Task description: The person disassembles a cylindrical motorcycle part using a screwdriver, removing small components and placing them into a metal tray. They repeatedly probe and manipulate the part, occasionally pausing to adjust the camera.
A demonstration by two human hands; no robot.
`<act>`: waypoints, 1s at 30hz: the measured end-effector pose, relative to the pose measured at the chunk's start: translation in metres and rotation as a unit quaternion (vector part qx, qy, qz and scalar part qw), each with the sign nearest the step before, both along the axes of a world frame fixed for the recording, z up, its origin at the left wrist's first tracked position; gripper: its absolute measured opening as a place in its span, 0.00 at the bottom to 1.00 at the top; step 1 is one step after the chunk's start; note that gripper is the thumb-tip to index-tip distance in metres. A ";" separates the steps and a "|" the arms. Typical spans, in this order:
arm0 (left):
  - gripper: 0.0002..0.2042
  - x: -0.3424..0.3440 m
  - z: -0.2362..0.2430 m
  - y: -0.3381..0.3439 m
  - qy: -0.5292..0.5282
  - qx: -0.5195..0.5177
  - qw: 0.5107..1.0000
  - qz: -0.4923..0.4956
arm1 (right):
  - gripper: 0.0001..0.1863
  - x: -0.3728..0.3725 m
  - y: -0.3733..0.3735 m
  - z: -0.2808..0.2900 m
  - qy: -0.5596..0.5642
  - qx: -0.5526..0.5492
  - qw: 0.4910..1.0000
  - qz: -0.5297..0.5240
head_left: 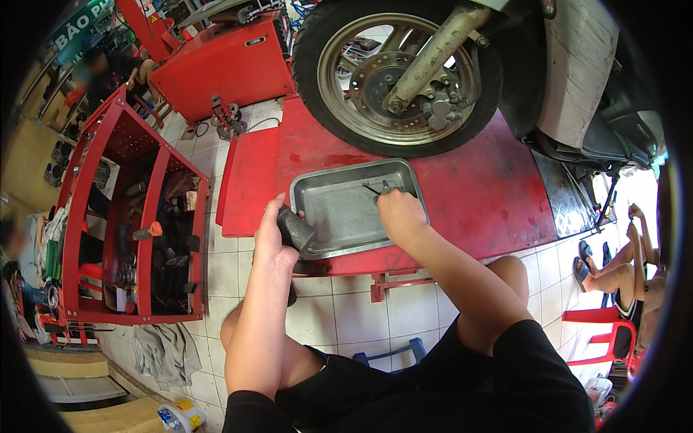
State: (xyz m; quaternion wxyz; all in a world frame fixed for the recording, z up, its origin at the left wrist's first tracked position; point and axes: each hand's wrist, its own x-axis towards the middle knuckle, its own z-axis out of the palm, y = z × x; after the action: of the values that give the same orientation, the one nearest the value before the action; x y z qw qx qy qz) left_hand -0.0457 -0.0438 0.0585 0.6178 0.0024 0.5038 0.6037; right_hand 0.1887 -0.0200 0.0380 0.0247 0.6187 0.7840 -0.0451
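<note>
A shallow grey metal tray (339, 209) lies on the red platform in front of me. At its left edge my left hand (270, 232) is wrapped round a dark, tapered cylindrical container (297, 232), tilted over the rim; its contents are hidden. Over the tray's right side my right hand (401, 215) is closed on a thin dark stick-like tool (370, 189), whose kind I cannot make out. Small grey metal parts (390, 185) show just beyond my right fingers, partly hidden by them.
Behind the tray, a scooter's front wheel (310, 79) stands on the red platform (476, 187). A red tool cart (149, 209) with an orange-handled tool (148, 231) is at left. A blue stool (417, 349) is below me. Another person's legs (622, 280) show at right, near a red chair (598, 339).
</note>
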 end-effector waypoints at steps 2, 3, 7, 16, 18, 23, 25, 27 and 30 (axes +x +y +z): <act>0.17 0.000 -0.002 0.001 0.008 0.011 1.000 -0.012 | 0.07 -0.001 0.003 -0.008 0.002 0.031 0.999 -0.022; 0.17 0.000 -0.003 0.000 0.007 0.013 1.000 -0.014 | 0.07 -0.001 0.004 -0.009 -0.010 0.031 0.999 -0.021; 0.18 0.002 -0.006 0.001 0.007 0.015 1.000 -0.023 | 0.08 -0.005 0.007 -0.010 -0.064 0.032 0.997 -0.001; 0.17 0.000 -0.005 -0.001 0.006 0.005 1.000 -0.019 | 0.08 -0.013 -0.008 0.013 -0.075 0.011 0.997 0.016; 0.17 -0.001 -0.004 -0.001 0.007 0.004 1.000 -0.018 | 0.08 -0.011 -0.010 0.019 -0.076 0.014 0.997 0.014; 0.14 -0.001 -0.004 0.000 -0.001 -0.020 1.000 -0.016 | 0.07 -0.004 -0.023 0.026 -0.128 0.027 0.989 0.061; 0.15 -0.002 -0.009 0.001 -0.006 -0.008 1.000 -0.021 | 0.06 -0.007 -0.030 0.018 -0.132 0.025 0.990 0.052; 0.16 -0.003 -0.011 0.001 -0.008 -0.006 1.000 -0.025 | 0.06 -0.009 -0.032 0.014 -0.134 0.016 0.990 0.047; 0.16 -0.002 -0.010 0.001 0.001 -0.011 0.999 -0.033 | 0.06 -0.010 -0.033 0.013 -0.138 -0.003 0.989 0.046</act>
State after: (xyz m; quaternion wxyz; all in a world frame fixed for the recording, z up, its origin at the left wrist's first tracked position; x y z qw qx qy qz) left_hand -0.0482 -0.0431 0.0482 0.6366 0.0123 0.5110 0.5775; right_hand 0.1785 -0.0532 0.0508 0.1362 0.5821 0.8007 0.0394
